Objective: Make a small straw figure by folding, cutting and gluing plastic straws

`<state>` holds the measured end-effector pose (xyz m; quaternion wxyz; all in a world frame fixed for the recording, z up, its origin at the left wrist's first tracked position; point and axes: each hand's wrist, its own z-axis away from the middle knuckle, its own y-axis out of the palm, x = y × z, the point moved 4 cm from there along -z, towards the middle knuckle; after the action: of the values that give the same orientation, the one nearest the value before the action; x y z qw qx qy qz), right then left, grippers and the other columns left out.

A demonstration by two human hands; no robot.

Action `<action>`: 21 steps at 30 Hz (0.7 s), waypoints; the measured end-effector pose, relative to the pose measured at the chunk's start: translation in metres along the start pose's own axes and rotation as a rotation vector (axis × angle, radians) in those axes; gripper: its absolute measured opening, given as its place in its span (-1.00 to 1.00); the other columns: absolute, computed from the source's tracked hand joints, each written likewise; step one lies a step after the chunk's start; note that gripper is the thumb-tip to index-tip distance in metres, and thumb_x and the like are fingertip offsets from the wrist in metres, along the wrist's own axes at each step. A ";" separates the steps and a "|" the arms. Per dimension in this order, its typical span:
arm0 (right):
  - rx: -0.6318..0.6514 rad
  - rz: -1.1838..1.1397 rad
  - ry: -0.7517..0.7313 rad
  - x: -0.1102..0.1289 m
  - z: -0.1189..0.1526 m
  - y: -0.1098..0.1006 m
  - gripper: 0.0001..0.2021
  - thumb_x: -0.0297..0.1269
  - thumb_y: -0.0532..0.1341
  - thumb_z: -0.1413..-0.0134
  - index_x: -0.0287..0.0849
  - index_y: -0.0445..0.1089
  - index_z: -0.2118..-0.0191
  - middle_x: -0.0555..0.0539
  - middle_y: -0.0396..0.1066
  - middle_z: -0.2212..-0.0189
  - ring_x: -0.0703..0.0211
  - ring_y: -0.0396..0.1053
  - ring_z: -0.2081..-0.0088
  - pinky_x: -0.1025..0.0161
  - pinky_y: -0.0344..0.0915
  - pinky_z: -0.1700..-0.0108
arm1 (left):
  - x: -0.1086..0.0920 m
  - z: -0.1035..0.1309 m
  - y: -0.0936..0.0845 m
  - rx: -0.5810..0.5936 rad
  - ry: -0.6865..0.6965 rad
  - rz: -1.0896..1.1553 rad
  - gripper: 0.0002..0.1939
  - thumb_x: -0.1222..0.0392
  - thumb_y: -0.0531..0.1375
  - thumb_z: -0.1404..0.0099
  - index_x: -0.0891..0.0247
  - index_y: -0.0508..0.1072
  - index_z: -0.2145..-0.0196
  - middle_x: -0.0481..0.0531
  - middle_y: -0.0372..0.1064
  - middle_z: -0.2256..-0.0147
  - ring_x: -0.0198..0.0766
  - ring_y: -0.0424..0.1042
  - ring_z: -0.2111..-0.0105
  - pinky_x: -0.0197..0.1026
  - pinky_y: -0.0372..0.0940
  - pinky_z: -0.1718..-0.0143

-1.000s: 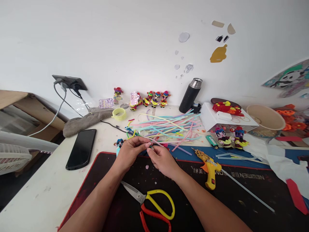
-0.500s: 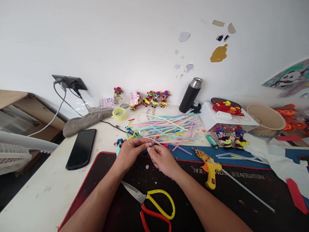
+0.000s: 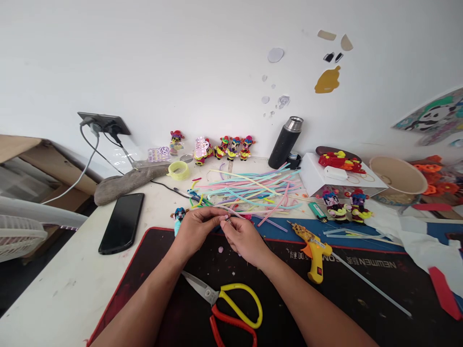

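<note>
The left hand [image 3: 195, 229] and the right hand [image 3: 246, 241] meet over the far edge of the black mat [image 3: 142, 258], a little right of its far left corner. Both are closed in a pinch, thumb against fingers, on one small piece [image 3: 227, 219] (so nearly covered by the fingertips that its shape cannot be made out). The curled fingers of the right hand are largely hidden behind its own back.

Just beyond the mat's far left corner, a little figure [image 3: 179, 214] shows its dark blue head and a strip of turquoise; the left hand covers the rest. Past the mat's far edge lies a heap of pastel stems [image 3: 249, 188], their near ends partly behind the hands. Something pinkish red [image 3: 249, 218] peeps out behind the right hand, too little of it to name.

The scissors [image 3: 213, 295] lie nearer on the mat, the red handle cut off by the bottom of the view, as is the mat's near edge. The yellow glue gun [image 3: 317, 258] lies with its nozzle across the far edge. Toward the table's [image 3: 54, 284] left edge rests a phone [image 3: 121, 224], its screen dark.
</note>
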<state>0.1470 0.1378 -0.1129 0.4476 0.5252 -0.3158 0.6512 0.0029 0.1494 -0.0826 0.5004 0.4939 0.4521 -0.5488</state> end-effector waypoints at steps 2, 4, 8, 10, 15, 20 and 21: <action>0.008 -0.043 0.017 0.002 0.001 0.001 -0.50 0.18 0.24 -0.21 -0.09 0.14 0.51 0.20 -0.04 0.69 0.39 -0.13 0.68 0.34 -0.13 0.64 | 0.000 0.000 0.000 -0.004 -0.004 0.018 -0.77 0.03 0.45 -0.12 0.20 0.71 0.30 0.10 0.68 0.24 0.00 0.61 0.15 -0.07 0.44 0.03; 0.028 -0.117 0.039 0.004 0.002 0.002 -0.49 0.21 0.26 -0.17 -0.10 0.17 0.50 0.22 -0.07 0.69 0.41 -0.17 0.68 0.35 -0.17 0.64 | 0.000 -0.001 -0.001 -0.015 -0.016 0.058 -0.75 0.03 0.47 -0.10 0.20 0.70 0.30 0.10 0.67 0.24 -0.02 0.60 0.14 -0.08 0.44 0.02; 0.072 -0.229 0.033 0.008 0.006 0.002 -0.46 0.27 0.29 -0.11 -0.12 0.22 0.49 0.23 -0.08 0.69 0.42 -0.22 0.67 0.35 -0.23 0.63 | 0.006 -0.001 -0.005 -0.064 -0.056 0.181 -0.67 0.03 0.52 -0.05 0.20 0.69 0.23 0.07 0.66 0.23 -0.10 0.58 0.19 -0.13 0.43 0.07; 0.077 -0.244 0.015 0.009 0.006 0.001 -0.45 0.28 0.30 -0.10 -0.13 0.23 0.48 0.23 -0.05 0.68 0.42 -0.21 0.66 0.34 -0.23 0.62 | 0.009 -0.002 -0.007 -0.080 -0.065 0.218 -0.65 0.04 0.52 -0.07 0.20 0.69 0.20 0.06 0.65 0.25 -0.15 0.56 0.24 -0.17 0.41 0.14; 0.078 -0.264 0.001 0.007 0.006 0.000 -0.47 0.27 0.30 -0.12 -0.13 0.24 0.44 0.23 -0.03 0.67 0.42 -0.20 0.66 0.35 -0.21 0.62 | 0.010 -0.002 -0.009 -0.089 -0.074 0.310 -0.71 0.04 0.51 -0.09 0.21 0.69 0.25 0.05 0.63 0.31 -0.24 0.52 0.31 -0.25 0.36 0.25; 0.079 -0.225 -0.012 0.004 0.006 0.000 -0.48 0.28 0.27 -0.13 -0.12 0.24 0.43 0.22 -0.05 0.67 0.40 -0.20 0.65 0.33 -0.20 0.61 | 0.007 -0.001 -0.007 -0.089 -0.099 0.361 -0.69 0.03 0.53 -0.04 0.24 0.69 0.29 0.06 0.62 0.34 -0.25 0.52 0.34 -0.26 0.35 0.27; 0.077 -0.198 -0.023 0.004 0.007 0.000 -0.48 0.29 0.26 -0.14 -0.11 0.24 0.42 0.22 -0.05 0.67 0.38 -0.19 0.65 0.32 -0.19 0.60 | 0.006 -0.001 -0.006 -0.085 -0.102 0.365 -0.68 0.03 0.54 -0.03 0.25 0.69 0.30 0.06 0.62 0.35 -0.25 0.51 0.34 -0.25 0.35 0.27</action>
<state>0.1493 0.1325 -0.1074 0.4854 0.5782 -0.2422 0.6094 -0.0034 0.1504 -0.0888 0.6341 0.5179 0.3519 -0.4537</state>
